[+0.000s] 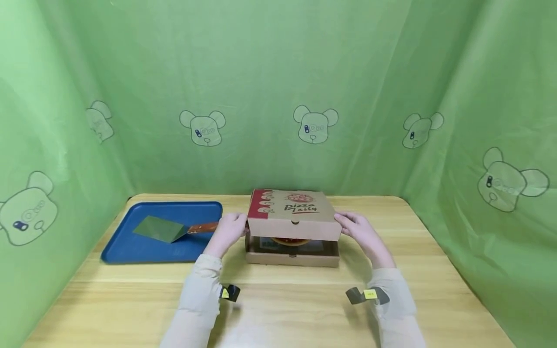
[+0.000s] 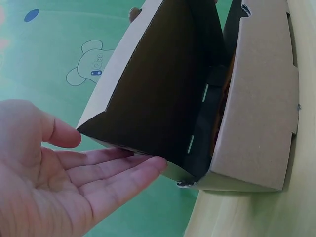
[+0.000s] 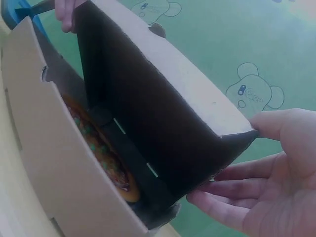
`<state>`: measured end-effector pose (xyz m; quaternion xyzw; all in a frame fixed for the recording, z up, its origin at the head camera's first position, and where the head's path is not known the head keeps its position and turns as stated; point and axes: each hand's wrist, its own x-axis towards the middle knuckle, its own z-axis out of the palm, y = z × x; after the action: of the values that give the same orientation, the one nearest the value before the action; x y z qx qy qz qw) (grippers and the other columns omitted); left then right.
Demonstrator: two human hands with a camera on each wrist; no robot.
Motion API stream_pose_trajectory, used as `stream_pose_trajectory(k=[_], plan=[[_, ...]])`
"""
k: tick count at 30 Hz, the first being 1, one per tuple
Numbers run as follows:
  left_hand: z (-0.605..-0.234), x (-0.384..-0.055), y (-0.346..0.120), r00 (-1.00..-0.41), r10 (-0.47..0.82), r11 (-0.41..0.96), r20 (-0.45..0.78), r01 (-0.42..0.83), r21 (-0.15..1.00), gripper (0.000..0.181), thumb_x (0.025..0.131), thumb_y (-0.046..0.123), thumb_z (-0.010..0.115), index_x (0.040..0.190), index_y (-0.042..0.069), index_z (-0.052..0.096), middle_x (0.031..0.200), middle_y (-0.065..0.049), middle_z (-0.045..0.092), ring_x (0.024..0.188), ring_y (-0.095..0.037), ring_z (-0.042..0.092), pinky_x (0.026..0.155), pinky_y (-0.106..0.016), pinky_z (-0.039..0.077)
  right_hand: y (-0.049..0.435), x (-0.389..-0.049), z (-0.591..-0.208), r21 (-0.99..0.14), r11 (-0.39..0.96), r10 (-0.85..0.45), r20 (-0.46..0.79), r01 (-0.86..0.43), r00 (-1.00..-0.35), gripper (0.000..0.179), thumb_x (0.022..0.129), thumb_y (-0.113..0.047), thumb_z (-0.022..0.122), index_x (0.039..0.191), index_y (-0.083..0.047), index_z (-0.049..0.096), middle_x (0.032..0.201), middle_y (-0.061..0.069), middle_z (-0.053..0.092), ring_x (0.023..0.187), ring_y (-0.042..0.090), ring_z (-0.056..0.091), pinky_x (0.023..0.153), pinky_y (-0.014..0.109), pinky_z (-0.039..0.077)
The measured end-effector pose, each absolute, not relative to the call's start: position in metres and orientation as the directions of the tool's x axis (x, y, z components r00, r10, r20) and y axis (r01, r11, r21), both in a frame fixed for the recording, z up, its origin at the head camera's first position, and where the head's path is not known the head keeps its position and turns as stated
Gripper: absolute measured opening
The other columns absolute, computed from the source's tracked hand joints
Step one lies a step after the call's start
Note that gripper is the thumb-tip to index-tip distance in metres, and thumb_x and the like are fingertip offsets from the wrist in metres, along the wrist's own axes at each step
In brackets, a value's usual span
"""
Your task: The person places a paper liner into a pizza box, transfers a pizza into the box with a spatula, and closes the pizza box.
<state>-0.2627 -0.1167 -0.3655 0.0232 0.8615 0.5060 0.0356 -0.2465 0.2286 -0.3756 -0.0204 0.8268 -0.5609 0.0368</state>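
Observation:
A cardboard pizza box (image 1: 292, 260) stands at the table's middle, its printed lid (image 1: 300, 210) partly raised at the front. Inside lies a pizza with green bits on top (image 3: 101, 148), mostly hidden by the box's front wall. My left hand (image 1: 229, 231) pinches the lid's left front corner, thumb at the front edge and fingers along the side. At the opposite front corner, my right hand (image 1: 361, 233) holds the lid likewise between thumb and fingers. The right wrist view shows the lid's dark inner face and the hinge slots at the back.
Left of the box, a blue tray (image 1: 152, 256) bears a flat metal spatula (image 1: 158, 229) whose wooden handle (image 1: 202, 227) points toward my left hand. Green curtains with bear-head drawings (image 1: 313, 125) enclose the wooden table (image 1: 278, 309) at the back and sides.

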Motion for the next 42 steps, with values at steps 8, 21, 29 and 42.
stream_pose_trajectory(k=[8, 21, 29, 42], plan=[[-0.367, -0.265, -0.116, -0.993, 0.099, 0.479, -0.064, -0.008, 0.878, 0.044, 0.102, 0.03, 0.042, 0.12, -0.003, 0.064, 0.113, -0.02, 0.068, 0.098, -0.027, 0.068, 0.084, -0.035, 0.059, 0.227, -0.249, -0.377, -0.935, 0.353, -0.079, -0.04, 0.009, -0.996, 0.063, 0.104, -0.033, 0.044, 0.145, 0.012, 0.029, 0.151, 0.031, 0.032, 0.141, 0.044, 0.032, 0.118, 0.051, 0.031], [-0.373, -0.268, -0.117, -0.979, 0.183, 0.625, -0.087, 0.048, 0.779, 0.032, 0.101, 0.027, 0.05, 0.103, 0.001, 0.069, 0.09, -0.012, 0.071, 0.082, -0.018, 0.065, 0.076, -0.031, 0.055, 0.222, -0.25, -0.384, -0.86, 0.51, -0.09, -0.041, -0.011, -0.995, 0.057, 0.104, -0.024, 0.045, 0.145, 0.013, 0.03, 0.146, 0.033, 0.04, 0.128, 0.044, 0.049, 0.11, 0.049, 0.043], [-0.375, -0.265, -0.117, -0.974, 0.183, 0.658, -0.132, 0.022, 0.752, 0.033, 0.1, 0.027, 0.053, 0.112, 0.0, 0.068, 0.098, -0.013, 0.072, 0.087, -0.019, 0.067, 0.081, -0.036, 0.055, 0.218, -0.248, -0.386, -0.807, 0.59, -0.079, -0.037, -0.017, -0.996, 0.051, 0.101, -0.019, 0.049, 0.14, 0.013, 0.038, 0.132, 0.032, 0.053, 0.112, 0.035, 0.059, 0.095, 0.04, 0.054], [-0.38, -0.266, -0.116, -0.984, 0.13, 0.638, -0.125, -0.014, 0.77, 0.025, 0.095, 0.019, 0.063, 0.109, -0.001, 0.068, 0.095, -0.012, 0.071, 0.08, -0.018, 0.064, 0.072, -0.03, 0.055, 0.215, -0.249, -0.39, -0.747, 0.664, -0.051, -0.019, -0.02, -0.999, 0.051, 0.097, -0.017, 0.057, 0.136, 0.013, 0.044, 0.126, 0.033, 0.058, 0.113, 0.04, 0.059, 0.099, 0.047, 0.051]])
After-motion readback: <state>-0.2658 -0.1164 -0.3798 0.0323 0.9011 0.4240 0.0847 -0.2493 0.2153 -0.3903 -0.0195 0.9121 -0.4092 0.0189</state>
